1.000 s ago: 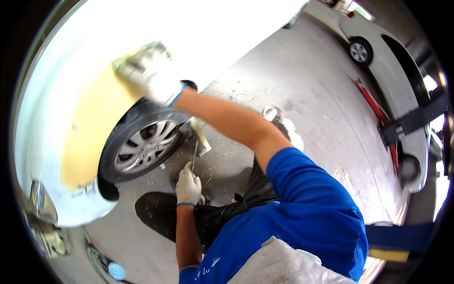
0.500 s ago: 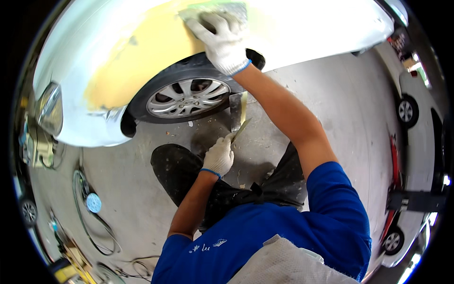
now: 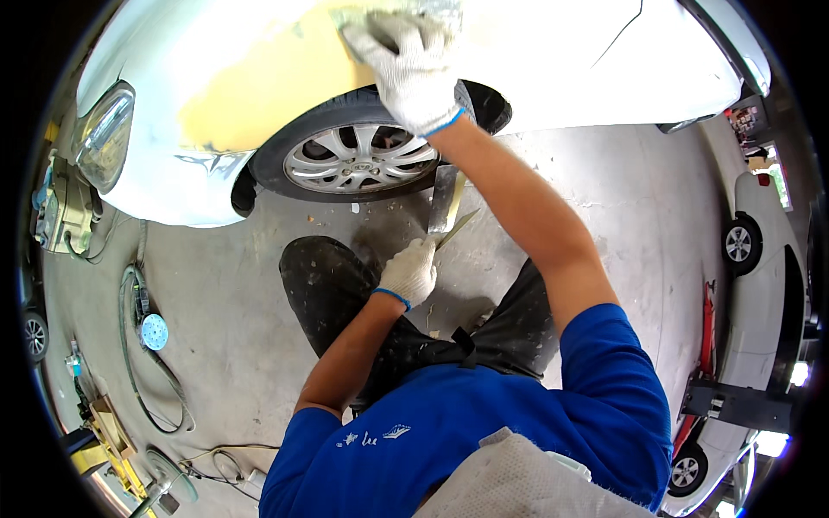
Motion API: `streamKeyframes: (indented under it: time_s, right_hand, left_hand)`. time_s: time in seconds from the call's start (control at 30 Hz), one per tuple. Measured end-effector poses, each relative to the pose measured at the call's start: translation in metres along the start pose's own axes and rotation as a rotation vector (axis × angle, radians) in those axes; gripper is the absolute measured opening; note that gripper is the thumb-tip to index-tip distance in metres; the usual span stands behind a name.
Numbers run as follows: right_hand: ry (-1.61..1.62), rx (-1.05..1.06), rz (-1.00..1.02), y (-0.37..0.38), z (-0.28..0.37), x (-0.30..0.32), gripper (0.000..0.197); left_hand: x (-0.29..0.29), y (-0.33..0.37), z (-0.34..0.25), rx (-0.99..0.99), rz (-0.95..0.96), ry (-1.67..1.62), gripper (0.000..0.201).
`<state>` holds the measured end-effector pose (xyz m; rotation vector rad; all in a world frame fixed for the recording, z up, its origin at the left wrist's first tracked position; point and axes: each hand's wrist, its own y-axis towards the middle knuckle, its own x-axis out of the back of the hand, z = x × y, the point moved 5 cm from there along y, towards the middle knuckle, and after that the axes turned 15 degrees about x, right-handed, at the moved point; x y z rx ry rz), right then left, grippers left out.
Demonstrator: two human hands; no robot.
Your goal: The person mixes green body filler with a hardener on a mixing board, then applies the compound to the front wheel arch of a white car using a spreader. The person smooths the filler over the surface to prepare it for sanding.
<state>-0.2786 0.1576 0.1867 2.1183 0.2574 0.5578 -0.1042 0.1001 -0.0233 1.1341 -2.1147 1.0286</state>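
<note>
My right hand (image 3: 414, 73), in a white knit glove with a blue cuff, is closed on a flat greyish spreader (image 3: 350, 17) and presses it to the fender above the wheel. Yellow filler (image 3: 250, 95) covers much of that white fender. Lower down, between my knees, my gloved left hand (image 3: 409, 273) is closed on a putty knife (image 3: 458, 228) with a thin blade pointing away. A wide grey plate with a yellow edge (image 3: 445, 200) shows just beyond that hand; whether I hold it too cannot be told.
The car's silver wheel (image 3: 363, 160) and headlight (image 3: 106, 138) are close ahead. On the left floor lie a hose (image 3: 126, 345) and a sander with a blue round pad (image 3: 155, 331). Another white car (image 3: 756, 328) and a dark lift arm (image 3: 734, 404) stand right.
The view has shifted, so the car and floor sit differently in it. My right hand and the spreader stay on the fender, slightly farther right along the filler. My left hand still grips the putty knife.
</note>
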Motion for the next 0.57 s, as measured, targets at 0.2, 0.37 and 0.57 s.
streamKeyframes:
  time_s: [0.2, 0.37, 0.57]
  right_hand:
    - [0.132, 0.011, 0.150, -0.033, 0.022, 0.018, 0.058]
    - [0.038, 0.045, -0.007, 0.022, 0.023, 0.041, 0.051]
    - [-0.055, 0.021, -0.048, 0.000, 0.045, -0.022, 0.048]
  left_hand:
    - [-0.001, -0.006, 0.006, 0.018, -0.029, -0.035, 0.047]
    - [-0.010, -0.002, 0.014, 0.023, -0.060, -0.032, 0.046]
    - [-0.017, 0.016, 0.020, 0.007, -0.029, -0.065, 0.052]
